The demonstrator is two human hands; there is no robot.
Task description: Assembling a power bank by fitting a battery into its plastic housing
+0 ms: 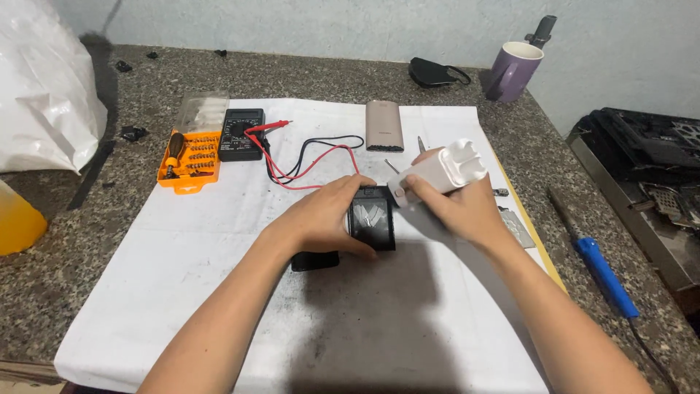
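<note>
At the centre of the frame, a small black rectangular plastic case (372, 219) with silvery parts inside is steadied on the white paper sheet (219, 292) by the left hand (321, 219), whose fingers are clamped on its left edge. Just right of it, a white plastic cylindrical tool (441, 171) is gripped by the closed fingers of the right hand (467, 208), its tip touching the case. An orange screwdriver-bit set (191, 160) and a black multimeter (240, 133) are seen upper left.

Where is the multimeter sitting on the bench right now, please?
In the head view the black multimeter lies on the white sheet, upper left of the hands, just right of the orange bit set, its red and black leads trailing right.
</note>
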